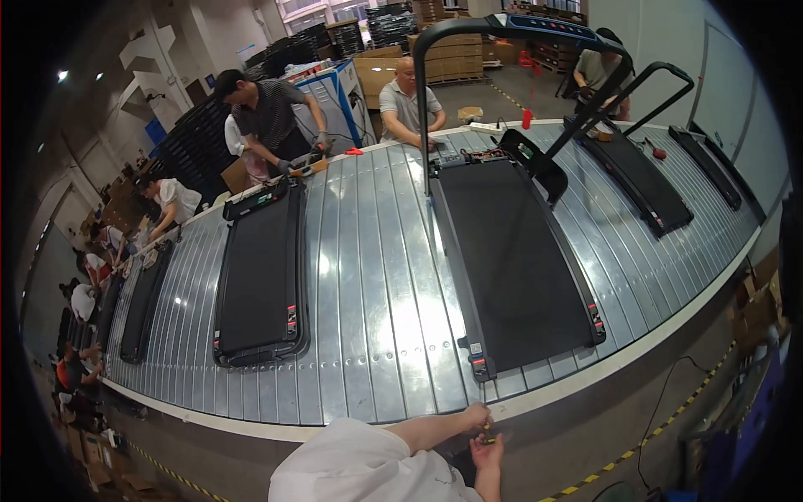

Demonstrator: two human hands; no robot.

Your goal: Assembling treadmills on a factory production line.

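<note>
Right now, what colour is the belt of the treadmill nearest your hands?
Black, seen in the head view: the treadmill belt.

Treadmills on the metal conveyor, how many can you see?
5, maybe more hidden far left: a narrow treadmill at far left, a flat one left of centre, the big middle one with upright handlebar, one right of it, and an edge one.

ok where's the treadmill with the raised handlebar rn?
Head view, right of centre: the treadmill with the raised handlebar lies on the slatted metal conveyor, between a flat treadmill on its left and another upright-handled one on its right.
</note>
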